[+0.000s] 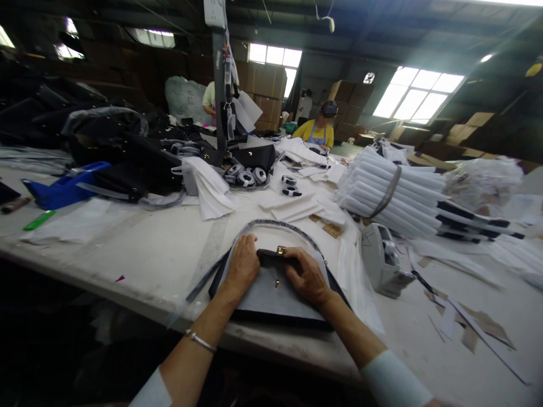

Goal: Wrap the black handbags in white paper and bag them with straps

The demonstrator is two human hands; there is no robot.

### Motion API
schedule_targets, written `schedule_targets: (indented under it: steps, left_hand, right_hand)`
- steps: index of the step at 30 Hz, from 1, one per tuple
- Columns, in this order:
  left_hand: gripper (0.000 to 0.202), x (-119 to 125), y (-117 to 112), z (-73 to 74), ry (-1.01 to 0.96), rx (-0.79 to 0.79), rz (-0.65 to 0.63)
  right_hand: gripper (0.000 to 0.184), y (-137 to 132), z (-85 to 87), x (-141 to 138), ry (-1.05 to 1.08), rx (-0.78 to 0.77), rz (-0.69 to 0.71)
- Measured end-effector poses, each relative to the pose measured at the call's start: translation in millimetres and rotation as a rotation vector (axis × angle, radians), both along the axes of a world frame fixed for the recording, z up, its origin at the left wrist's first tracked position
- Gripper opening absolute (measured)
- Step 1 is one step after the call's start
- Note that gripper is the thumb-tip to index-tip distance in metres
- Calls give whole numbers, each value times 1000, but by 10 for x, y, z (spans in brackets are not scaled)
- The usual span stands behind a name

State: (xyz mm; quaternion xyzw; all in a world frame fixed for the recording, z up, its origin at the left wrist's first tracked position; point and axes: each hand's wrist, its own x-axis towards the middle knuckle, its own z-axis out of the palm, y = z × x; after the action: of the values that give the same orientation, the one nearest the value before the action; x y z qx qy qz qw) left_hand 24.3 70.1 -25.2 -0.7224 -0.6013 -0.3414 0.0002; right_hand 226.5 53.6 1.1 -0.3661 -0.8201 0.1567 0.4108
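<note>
A black handbag lies at the table's front edge, a grey sheet over its face and its wrapped handle arching behind. Across its upper part runs a dark closure tab with a gold-coloured clasp. My left hand is closed on the tab's left end, fingertips partly hidden. My right hand pinches the tab's right end beside the clasp, its fingers bent. Below, a small gold-coloured fitting shows on the bag's face.
To the right stand a grey tape dispenser and a strapped stack of white-wrapped pieces. A blue tape dispenser and black bags are on the left. Behind a post, a person in yellow sits across the table.
</note>
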Motion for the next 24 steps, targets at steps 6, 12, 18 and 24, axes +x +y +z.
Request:
schedule_targets:
  steps: [6,12,18,24]
  left_hand:
    - [41,-41,15,-21,-130,32,-33]
    - [40,-50,15,31,-217,34,-87]
    - [31,-60,-129,218,-278,40,-268]
    - [30,-17,-238,274,-233,-44,-483]
  right_hand:
    - [33,-90,155,42,-232,3,171]
    - [33,-61,89,37,-327,19,283]
    - [33,-64,80,51,-305,-105,325]
    - [34,-142,273,101,-221,-451,343]
